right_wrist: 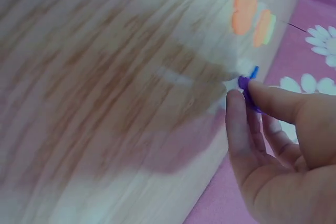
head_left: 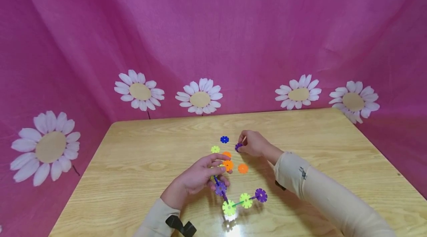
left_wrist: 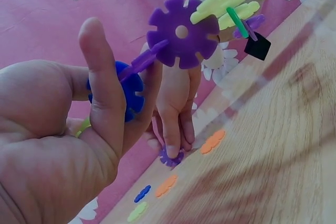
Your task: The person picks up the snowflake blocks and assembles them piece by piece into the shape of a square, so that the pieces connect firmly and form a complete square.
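Chain of slotted discs (head_left: pixel 227 206): in the head view, held up over the wooden table (head_left: pixel 133 163) by the left hand (head_left: pixel 201 173), bent at a yellow-green corner into two runs. Left fingers partly curled around the upper end; at the free end, a purple end disc (head_left: pixel 261 195), jutting out to the right. Probably very light, each disc fairly stiff, but liable to twist or pop apart at the slots. Best held close to a joint, not by the far tip. Right hand (head_left: pixel 255 144), beyond the chain, pinching a loose purple disc (head_left: pixel 238 147). Nearby on the wood, a blue disc (head_left: pixel 224 140), a yellow-green disc (head_left: pixel 215 149) and an orange disc (head_left: pixel 242 169).

In the left wrist view, left fingers bent around a linked blue disc (left_wrist: pixel 135 95); just past them, a linked purple disc (left_wrist: pixel 182 51), slotted on crosswise. Thumb contact: cannot tell.

In the right wrist view, thumb and fingertips nearly together on the loose purple disc; chain out of sight. Smooth faces, so perhaps slippery; notched rim likely the surer hold. Touching wood or just clear: cannot tell.
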The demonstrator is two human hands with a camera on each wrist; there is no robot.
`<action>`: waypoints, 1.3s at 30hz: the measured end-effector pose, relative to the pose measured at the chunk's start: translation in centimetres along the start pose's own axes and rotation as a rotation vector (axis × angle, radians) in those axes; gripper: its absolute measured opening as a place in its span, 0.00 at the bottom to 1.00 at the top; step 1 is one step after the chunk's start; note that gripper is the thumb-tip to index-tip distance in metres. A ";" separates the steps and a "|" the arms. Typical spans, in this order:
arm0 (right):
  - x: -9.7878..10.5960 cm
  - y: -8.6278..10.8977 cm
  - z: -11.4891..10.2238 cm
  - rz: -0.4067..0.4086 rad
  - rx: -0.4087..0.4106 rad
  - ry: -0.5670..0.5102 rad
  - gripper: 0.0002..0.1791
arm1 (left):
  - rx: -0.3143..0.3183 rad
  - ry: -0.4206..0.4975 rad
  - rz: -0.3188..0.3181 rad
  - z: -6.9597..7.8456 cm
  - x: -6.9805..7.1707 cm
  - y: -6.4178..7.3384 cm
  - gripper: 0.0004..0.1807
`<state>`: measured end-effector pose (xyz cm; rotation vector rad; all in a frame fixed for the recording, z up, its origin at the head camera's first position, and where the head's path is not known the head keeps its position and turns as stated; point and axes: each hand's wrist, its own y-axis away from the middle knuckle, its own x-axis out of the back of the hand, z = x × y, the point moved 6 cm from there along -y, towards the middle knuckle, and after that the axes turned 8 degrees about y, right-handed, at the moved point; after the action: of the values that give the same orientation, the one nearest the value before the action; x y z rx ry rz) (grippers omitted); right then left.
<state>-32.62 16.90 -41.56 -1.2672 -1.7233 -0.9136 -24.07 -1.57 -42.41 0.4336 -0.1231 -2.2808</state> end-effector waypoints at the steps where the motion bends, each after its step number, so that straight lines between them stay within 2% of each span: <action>1: 0.2 0.2 0.1 0.017 0.001 -0.028 0.10 | -0.002 0.001 -0.002 0.0 0.0 0.0 0.22; 6: 0.9 1.8 0.7 0.054 0.004 -0.236 0.08 | -0.009 0.010 -0.015 0.0 -0.2 0.1 0.23; 12: 1.9 3.9 0.6 0.026 0.017 -0.496 0.11 | -0.018 0.001 -0.024 0.1 -0.1 0.1 0.23; 15: 2.2 4.7 0.6 0.002 0.019 -0.585 0.13 | -0.019 -0.002 -0.042 0.1 -0.2 0.1 0.25; 19: 2.3 5.5 0.5 -0.025 0.040 -0.649 0.13 | -0.022 -0.006 -0.055 0.1 -0.4 0.0 0.25; 25: 2.1 6.8 0.2 -0.046 0.057 -0.668 0.14 | -0.018 -0.007 -0.050 0.0 -0.5 0.0 0.21; 39: 1.1 8.7 -1.1 -0.073 0.100 -0.739 0.15 | -0.010 0.009 -0.060 0.0 -0.8 0.1 0.23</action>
<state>-24.19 18.41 -39.27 -1.5988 -2.3516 -0.3941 -23.47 -1.04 -42.19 0.4470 -0.0951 -2.3369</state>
